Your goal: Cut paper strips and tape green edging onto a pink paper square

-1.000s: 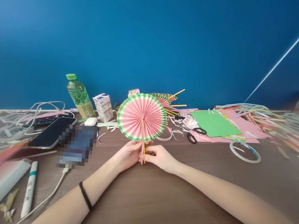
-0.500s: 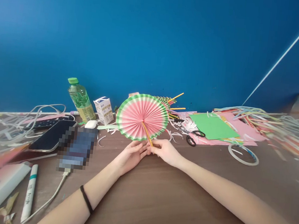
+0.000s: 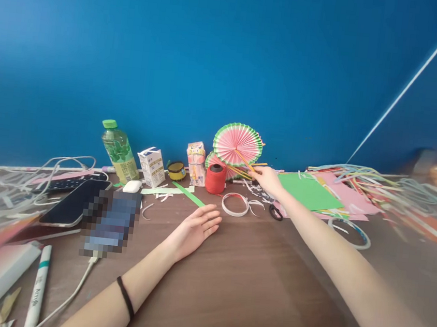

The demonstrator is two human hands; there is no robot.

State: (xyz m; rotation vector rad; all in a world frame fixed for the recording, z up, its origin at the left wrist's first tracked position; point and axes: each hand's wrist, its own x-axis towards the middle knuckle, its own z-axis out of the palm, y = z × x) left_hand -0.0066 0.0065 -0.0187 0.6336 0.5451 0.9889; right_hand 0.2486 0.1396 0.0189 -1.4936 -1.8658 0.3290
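A round pleated paper fan (image 3: 237, 138), pink with a white ring and green rim, is held up near the wall. My right hand (image 3: 265, 180) grips its thin yellow-orange handle, arm stretched forward. Behind and below it, another pleated fan (image 3: 213, 159) is partly covered by the held one and by a red thread spool (image 3: 215, 179). My left hand (image 3: 198, 230) rests on the table, palm turned up, fingers apart, holding nothing. A green paper strip (image 3: 189, 193) lies just beyond its fingertips, and a white tape ring (image 3: 235, 205) is to its right.
Along the wall stand a green drink bottle (image 3: 120, 152), a white box (image 3: 151, 167), a yellow tape roll (image 3: 176, 170) and a pink carton (image 3: 196, 163). Phones, cables and a white marker (image 3: 38, 287) lie left. Green paper (image 3: 309, 191), scissors handles (image 3: 276, 212) and paper strips lie right.
My right hand has carried the fan forward and right, toward the wall, away from my left hand. The left hand has let go and opened. The spool and carton are now uncovered.
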